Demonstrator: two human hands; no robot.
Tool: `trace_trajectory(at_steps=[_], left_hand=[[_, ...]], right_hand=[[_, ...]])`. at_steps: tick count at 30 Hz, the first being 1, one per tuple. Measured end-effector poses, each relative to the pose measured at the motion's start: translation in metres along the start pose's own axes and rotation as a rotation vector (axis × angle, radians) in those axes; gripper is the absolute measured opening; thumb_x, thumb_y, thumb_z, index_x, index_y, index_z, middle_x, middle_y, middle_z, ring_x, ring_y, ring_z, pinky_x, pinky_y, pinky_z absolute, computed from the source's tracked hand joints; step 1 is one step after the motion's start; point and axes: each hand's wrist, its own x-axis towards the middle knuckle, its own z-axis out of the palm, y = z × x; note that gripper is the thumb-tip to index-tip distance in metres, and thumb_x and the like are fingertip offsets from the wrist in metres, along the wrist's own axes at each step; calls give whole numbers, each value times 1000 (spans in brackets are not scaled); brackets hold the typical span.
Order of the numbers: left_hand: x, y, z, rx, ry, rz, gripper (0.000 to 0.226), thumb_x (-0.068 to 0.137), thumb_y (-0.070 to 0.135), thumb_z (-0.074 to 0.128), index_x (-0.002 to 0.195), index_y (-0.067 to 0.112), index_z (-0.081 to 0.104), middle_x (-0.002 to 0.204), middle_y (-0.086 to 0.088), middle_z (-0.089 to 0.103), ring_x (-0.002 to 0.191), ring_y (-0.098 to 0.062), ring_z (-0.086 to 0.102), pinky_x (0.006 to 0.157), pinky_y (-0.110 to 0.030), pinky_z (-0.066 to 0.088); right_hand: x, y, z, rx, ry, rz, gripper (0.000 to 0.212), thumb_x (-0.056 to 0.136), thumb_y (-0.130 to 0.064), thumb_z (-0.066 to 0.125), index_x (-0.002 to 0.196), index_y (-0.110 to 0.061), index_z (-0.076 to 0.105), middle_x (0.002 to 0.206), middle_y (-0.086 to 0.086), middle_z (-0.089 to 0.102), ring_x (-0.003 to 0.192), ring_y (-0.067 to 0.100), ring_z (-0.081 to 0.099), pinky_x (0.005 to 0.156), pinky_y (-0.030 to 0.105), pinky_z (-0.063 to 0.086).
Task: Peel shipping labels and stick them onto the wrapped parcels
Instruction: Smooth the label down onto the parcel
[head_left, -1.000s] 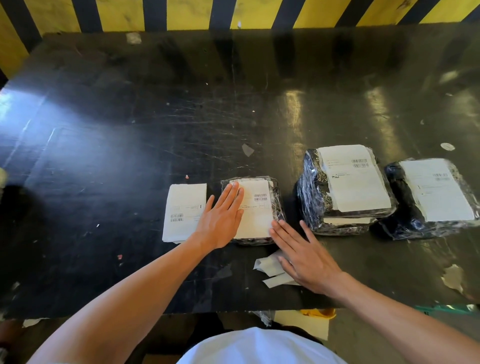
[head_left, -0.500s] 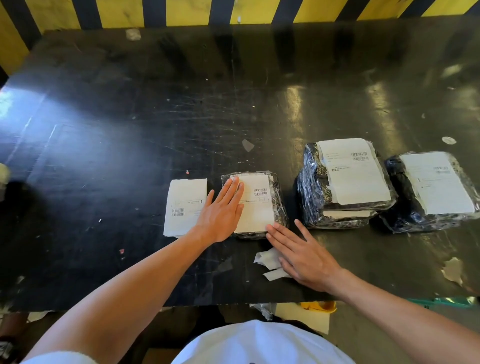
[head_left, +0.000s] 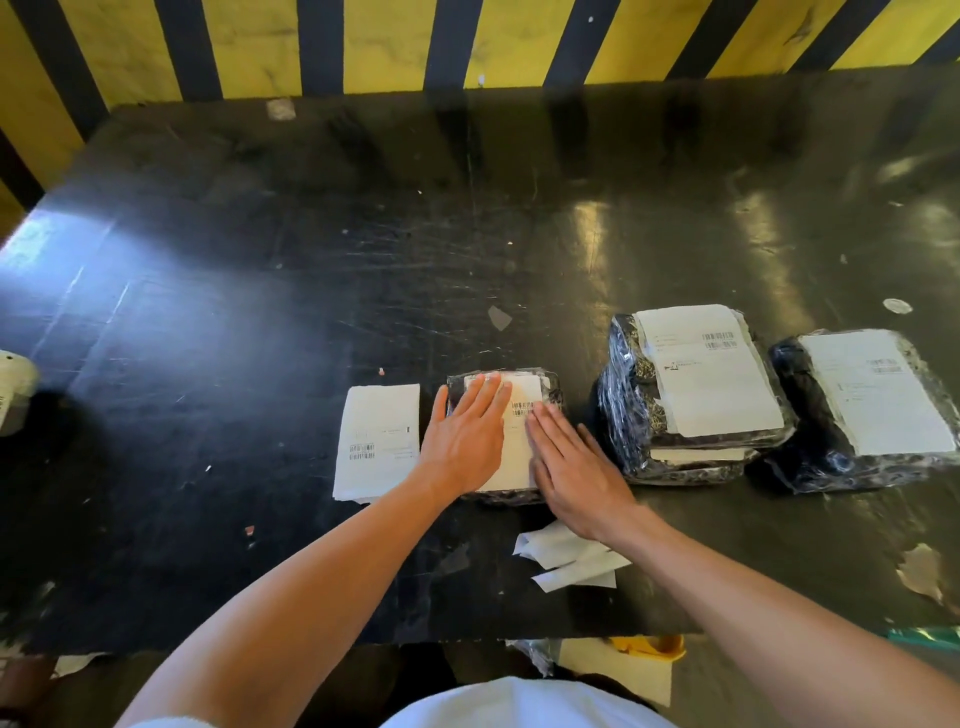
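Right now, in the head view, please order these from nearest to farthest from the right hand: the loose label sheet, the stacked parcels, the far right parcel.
From the right hand:
1. Stacked parcels, just to its right.
2. Loose label sheet, to its left, beyond the left hand.
3. Far right parcel, at the table's right edge.

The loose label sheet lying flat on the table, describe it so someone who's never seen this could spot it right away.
On the black table, look near the front edge, just beside the left hand. The loose label sheet lies flat on the bare tabletop, left of the small parcel under both hands. Unlike the other labels, it sits on no parcel.
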Motion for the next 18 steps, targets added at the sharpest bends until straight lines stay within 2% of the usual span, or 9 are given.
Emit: trace_trajectory(at_steps=[3,8,13,18], left_hand=[[-15,-19,1,10,22,-49,57,106,34,27,158,23,5,166,4,-1,153,-18,-6,123,-53,5],[-27,-24,0,27,19,-115,57,105,38,23,158,24,4,166,5,-4,152,-24,-14,121,-54,-2],[-28,1,3,8,32,-31,57,105,42,21,157,22,12,166,5,4,151,-20,-16,121,-53,-8],[-40,-11,3,-41,72,-129,53,105,43,23,156,31,19,164,12,14,152,-20,-8,120,-55,-6]], right_hand=[[-1,1,1,-9,2,7,63,100,-44,5,158,-21,-2,165,-7,-13,149,6,-18,125,40,6],[-1,-1,4,10,10,-4,63,100,-43,5,158,-18,-1,165,-6,-14,149,7,-19,124,38,8],[0,1,5,22,23,-19,62,101,-44,5,158,-18,0,164,-7,-13,149,6,-17,124,36,8],[0,3,5,32,6,-5,59,105,-40,16,158,-20,-2,164,-8,-15,149,5,-19,124,36,6]])
